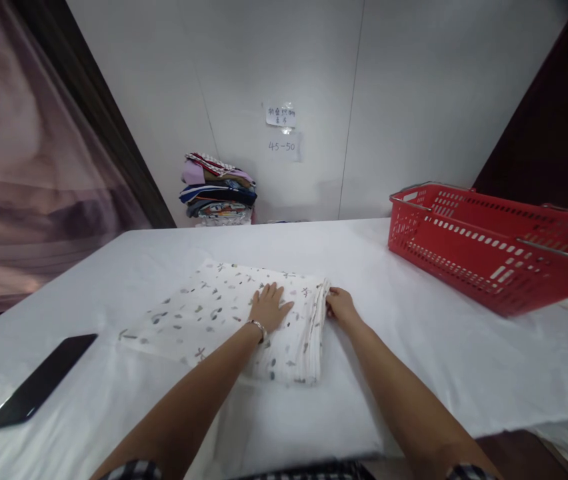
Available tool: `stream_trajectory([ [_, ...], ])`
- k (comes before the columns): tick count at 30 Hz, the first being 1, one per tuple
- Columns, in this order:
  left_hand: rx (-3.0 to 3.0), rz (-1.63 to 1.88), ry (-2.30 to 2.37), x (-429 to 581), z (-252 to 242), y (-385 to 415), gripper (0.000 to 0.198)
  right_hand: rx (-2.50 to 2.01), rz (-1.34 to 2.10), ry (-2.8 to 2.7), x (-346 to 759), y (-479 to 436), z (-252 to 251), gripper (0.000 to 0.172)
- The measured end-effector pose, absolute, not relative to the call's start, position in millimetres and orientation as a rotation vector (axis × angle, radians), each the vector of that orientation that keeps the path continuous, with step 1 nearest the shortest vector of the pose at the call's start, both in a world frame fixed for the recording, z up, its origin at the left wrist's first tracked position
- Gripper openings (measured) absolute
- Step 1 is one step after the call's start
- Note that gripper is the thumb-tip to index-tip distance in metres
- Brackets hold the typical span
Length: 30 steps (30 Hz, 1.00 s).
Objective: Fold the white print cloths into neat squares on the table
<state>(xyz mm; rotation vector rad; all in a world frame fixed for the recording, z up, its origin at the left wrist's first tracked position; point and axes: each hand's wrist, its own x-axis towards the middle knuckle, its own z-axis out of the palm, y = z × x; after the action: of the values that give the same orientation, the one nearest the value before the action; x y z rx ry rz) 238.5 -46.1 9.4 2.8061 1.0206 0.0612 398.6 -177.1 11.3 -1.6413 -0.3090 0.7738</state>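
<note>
A white cloth (214, 307) with small grey-green and brown prints lies on the white-covered table. Its right part is folded in several layers, while a single-looking layer stretches out to the left. My left hand (268, 308) rests flat on top of it with fingers spread, a bracelet at the wrist. At the far right corner, my right hand (341, 307) has its fingers closed on the layered edge; its fingertips are partly hidden.
A red plastic basket (464, 247) stands at the right of the table (364, 253). A black flat object (44, 380) lies at the left. Behind the far edge is a stack of folded fabrics (219, 190), by a wall with paper notes (284, 147).
</note>
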Motion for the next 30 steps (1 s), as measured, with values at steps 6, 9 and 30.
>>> stream_trajectory([
  [6,2.84,0.112,1.001,234.8,2.2,-44.8,0.066,-1.677,0.612,-0.333,403.4,-178.9,2.0,0.051],
  [9,2.777,0.072,1.012,241.0,11.4,-46.0,0.068,-1.699,0.624,-0.359,406.6,-177.5,-0.8,0.06],
  [30,2.83,0.132,0.657,316.3,23.5,-75.4,0.055,-1.845,0.389,-0.596,450.8,-156.5,-11.8,0.059],
])
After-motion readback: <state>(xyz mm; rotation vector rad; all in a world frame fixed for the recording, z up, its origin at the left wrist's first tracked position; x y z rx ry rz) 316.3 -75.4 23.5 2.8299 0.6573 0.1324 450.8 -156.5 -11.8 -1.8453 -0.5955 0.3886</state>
